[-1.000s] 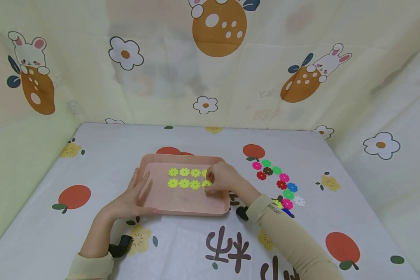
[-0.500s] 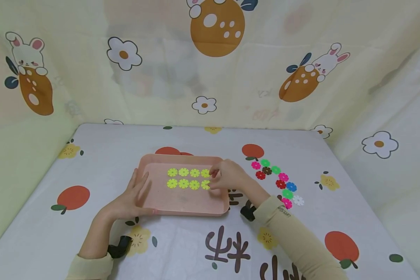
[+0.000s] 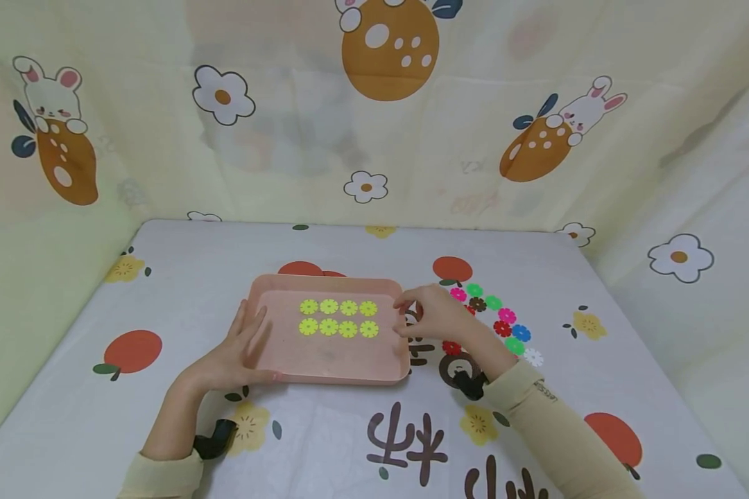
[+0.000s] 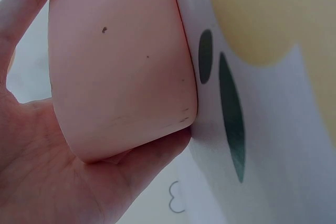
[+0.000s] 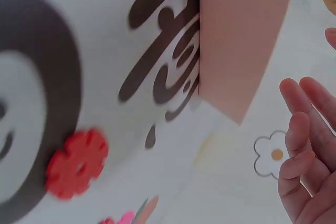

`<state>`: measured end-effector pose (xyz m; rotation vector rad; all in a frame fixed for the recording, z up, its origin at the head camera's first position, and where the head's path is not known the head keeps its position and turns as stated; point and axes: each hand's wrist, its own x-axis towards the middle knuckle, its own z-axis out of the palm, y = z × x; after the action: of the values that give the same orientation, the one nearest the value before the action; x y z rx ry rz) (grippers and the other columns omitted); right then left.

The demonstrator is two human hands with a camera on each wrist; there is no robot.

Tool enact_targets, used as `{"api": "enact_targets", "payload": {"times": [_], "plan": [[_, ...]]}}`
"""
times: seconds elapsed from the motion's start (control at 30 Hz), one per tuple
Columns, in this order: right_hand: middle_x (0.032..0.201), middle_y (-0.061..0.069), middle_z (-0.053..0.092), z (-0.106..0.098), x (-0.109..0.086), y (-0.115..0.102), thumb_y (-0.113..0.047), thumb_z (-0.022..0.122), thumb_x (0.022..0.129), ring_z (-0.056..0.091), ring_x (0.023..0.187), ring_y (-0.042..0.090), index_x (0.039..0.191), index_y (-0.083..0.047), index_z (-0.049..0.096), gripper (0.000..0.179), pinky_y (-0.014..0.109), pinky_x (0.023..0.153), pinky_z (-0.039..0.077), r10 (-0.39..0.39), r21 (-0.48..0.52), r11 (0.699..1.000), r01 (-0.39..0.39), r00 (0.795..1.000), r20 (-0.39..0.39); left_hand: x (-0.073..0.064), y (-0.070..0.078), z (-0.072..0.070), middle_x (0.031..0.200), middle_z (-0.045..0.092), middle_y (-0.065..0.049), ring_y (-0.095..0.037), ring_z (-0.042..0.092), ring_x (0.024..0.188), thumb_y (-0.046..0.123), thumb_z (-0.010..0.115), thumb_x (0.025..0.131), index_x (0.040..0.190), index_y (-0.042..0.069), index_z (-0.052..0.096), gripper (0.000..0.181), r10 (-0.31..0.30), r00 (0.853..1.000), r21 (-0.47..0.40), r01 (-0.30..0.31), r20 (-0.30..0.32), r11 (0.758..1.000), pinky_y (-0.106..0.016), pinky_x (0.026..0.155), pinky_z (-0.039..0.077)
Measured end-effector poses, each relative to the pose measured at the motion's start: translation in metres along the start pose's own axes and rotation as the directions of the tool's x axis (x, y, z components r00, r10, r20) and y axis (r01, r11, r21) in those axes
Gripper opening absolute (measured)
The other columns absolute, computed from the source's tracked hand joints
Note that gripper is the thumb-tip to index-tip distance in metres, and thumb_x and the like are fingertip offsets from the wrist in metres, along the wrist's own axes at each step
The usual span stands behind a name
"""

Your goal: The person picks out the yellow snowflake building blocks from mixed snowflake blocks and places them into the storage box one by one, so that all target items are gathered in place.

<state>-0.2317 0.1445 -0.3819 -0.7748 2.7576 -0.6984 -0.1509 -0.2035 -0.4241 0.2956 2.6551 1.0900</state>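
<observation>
A pink rectangular tray point(image 3: 318, 364) lies flat, bearing two neat rows of yellow notched plastic discs point(image 3: 328, 327). My left hand point(image 3: 227, 357) grips its near left corner, fingers along the left side and thumb along the front; in the left wrist view the tray's outer wall point(image 4: 121, 77) sits between them. At the tray's right rim hovers my right hand point(image 3: 440, 315), fingers loosely bent, nothing between them. The right wrist view shows those fingers point(image 5: 296, 129) apart from the tray wall point(image 5: 236, 40). A lone red disc point(image 3: 451, 348) lies on the cloth below my right wrist.
Loose discs in pink, green, red, blue, brown and white point(image 3: 507, 328) lie scattered right of the tray, partly hidden by my right forearm. The printed cloth point(image 3: 324, 430) covers the table. A patterned curtain point(image 3: 287, 138) stands behind and at both sides.
My right hand has moved right, from the last yellow discs to the tray's right rim. Those discs show fully now, as does the lone red one. My left hand has stayed put.
</observation>
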Motion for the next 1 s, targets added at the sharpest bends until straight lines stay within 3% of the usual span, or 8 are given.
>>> {"api": "enact_targets", "payload": {"times": [0.33, 1.0], "plan": [[0.093, 0.005, 0.065, -0.017, -0.028, 0.012, -0.029, 0.076, 0.073, 0.052, 0.071, 0.016, 0.105, -0.008, 0.067, 0.04, 0.025, 0.051, 0.046, 0.031, -0.022, 0.999, -0.032, 0.999, -0.014, -0.001, 0.0, -0.001, 0.149, -0.02, -0.017, -0.047, 0.0, 0.134, 0.049, 0.078, 0.064, 0.148, 0.011, 0.007, 0.116, 0.006, 1.0, 0.002, -0.006, -0.003, 1.0, -0.066, 0.095, 0.024], [0.092, 0.004, 0.066, -0.027, -0.085, 0.056, -0.028, 0.078, 0.07, 0.05, 0.072, 0.016, 0.097, -0.007, 0.069, 0.035, 0.025, 0.054, 0.044, 0.109, -0.099, 0.989, -0.113, 0.993, -0.048, 0.0, 0.003, 0.0, 0.149, -0.021, -0.017, -0.047, -0.001, 0.134, 0.049, 0.078, 0.064, 0.148, 0.01, 0.008, 0.116, 0.002, 1.0, 0.002, -0.002, 0.001, 1.0, -0.066, 0.094, 0.025]]}}
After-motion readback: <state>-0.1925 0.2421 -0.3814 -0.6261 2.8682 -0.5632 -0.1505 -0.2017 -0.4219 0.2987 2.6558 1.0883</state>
